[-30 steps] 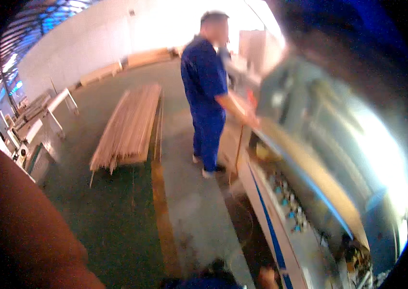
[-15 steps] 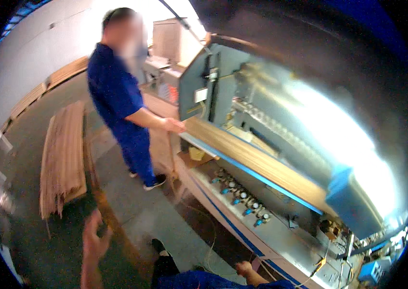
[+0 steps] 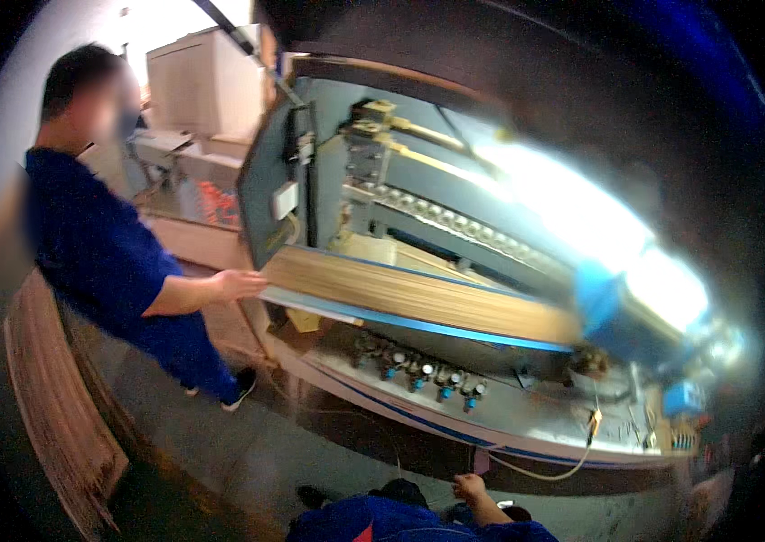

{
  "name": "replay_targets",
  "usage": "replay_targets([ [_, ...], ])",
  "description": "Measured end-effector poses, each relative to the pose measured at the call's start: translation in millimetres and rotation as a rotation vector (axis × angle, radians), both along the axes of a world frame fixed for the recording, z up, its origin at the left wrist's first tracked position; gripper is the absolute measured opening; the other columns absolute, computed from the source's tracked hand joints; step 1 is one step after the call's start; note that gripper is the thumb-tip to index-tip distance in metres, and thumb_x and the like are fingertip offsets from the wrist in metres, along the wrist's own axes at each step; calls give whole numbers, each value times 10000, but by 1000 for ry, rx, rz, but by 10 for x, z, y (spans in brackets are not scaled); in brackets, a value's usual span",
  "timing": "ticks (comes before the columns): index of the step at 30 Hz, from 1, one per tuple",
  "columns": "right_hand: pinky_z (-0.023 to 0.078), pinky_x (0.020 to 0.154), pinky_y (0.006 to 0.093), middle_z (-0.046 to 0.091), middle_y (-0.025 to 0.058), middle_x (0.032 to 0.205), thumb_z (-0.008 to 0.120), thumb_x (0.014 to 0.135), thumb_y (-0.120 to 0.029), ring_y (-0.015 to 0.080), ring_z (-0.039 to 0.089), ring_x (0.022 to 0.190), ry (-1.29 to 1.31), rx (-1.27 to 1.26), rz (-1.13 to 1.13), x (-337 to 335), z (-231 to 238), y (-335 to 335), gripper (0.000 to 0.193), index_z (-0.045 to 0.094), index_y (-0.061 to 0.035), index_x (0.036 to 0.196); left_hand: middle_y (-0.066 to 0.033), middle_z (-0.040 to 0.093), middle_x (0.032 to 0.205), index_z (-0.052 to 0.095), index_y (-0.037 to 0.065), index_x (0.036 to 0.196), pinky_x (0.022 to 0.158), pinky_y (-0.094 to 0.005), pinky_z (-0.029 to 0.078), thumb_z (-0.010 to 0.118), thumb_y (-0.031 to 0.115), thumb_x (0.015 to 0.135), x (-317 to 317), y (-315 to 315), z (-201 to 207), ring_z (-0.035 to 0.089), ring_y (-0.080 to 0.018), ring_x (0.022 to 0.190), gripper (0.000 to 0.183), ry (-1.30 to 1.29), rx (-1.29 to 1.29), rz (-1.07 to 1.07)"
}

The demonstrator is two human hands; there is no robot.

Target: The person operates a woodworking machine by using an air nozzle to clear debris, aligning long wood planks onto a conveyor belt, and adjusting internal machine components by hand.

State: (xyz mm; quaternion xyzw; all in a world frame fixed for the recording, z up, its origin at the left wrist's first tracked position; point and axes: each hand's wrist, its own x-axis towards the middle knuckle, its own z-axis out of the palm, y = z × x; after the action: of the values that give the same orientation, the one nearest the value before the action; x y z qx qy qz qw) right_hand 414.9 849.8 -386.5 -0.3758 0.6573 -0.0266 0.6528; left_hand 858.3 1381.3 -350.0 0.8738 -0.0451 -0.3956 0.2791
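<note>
My right hand (image 3: 470,488) hangs low in front of my blue work clothes, short of the machine's front edge. Its fingers look loosely curled, with nothing visible in them. My left hand is out of the picture. Ahead, a long stack of thin wooden strips (image 3: 418,294) lies along a blue-edged ledge (image 3: 455,332) of the machine (image 3: 265,172). At the left, a co-worker in dark blue (image 3: 98,226) reaches a hand (image 3: 239,285) to the near end of that stack. Whether the hand touches it I cannot tell.
Below the ledge sit several pressure gauges with blue knobs (image 3: 418,370). A pale hose (image 3: 545,471) loops off the machine's front. A blue box-shaped part (image 3: 622,303) stands under the bright lamp at right. More wooden strips (image 3: 61,397) lie on the floor at left.
My view has swung to the right, so the co-worker and the floor strips shift left. My left hand, raised and open before, has gone out of view. My right hand stays low.
</note>
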Motion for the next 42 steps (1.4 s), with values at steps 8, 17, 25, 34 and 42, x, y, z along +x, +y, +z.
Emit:
replay_targets([
  [8, 456, 519, 358, 627, 97, 775, 662, 947, -204, 189, 567, 576, 1, -138, 320, 1574, 368, -185, 233, 634, -1, 1059, -213, 561, 1282, 538, 33, 1328, 949, -617, 464, 492, 459, 992, 1777, 153, -129, 543, -356, 1235, 544, -155, -85, 350],
  [17, 546, 693, 457, 665, 177, 1060, 612, 963, -225, 310, 642, 872, 75, -137, 498, 1930, -1415, -1174, 358, 560, -53, 1273, -111, 689, 1006, 609, 62, 1227, 782, -407, 535, 602, 465, 950, 1184, -547, -268, 651, -277, 880, 489, -291, 13, -77],
  [25, 490, 510, 464, 663, 140, 851, 583, 979, -216, 273, 606, 611, -90, -182, 412, 2407, -1769, -1871, 304, 576, 0, 1193, -165, 702, 1035, 698, 73, 1097, 787, -426, 522, 694, 455, 853, 607, -545, -457, 658, -300, 947, 454, -131, 92, -34],
  [34, 555, 688, 424, 737, 129, 857, 608, 935, -389, 270, 701, 822, 68, -530, 764, 1993, -1995, -1682, 364, 733, -57, 1015, -164, 705, 1079, 649, 45, 1222, 777, -380, 541, 696, 400, 839, 1471, -1259, 167, 683, -268, 923, 525, -87, -9, 240],
  [42, 533, 768, 421, 655, 127, 1138, 557, 955, -410, 281, 637, 974, 102, -255, 890, 2241, -1610, -1433, 515, 550, -48, 1321, -173, 650, 1258, 597, 34, 1312, 929, -380, 514, 695, 419, 825, 1930, -1061, 16, 641, -298, 1123, 628, 108, 81, 96],
])
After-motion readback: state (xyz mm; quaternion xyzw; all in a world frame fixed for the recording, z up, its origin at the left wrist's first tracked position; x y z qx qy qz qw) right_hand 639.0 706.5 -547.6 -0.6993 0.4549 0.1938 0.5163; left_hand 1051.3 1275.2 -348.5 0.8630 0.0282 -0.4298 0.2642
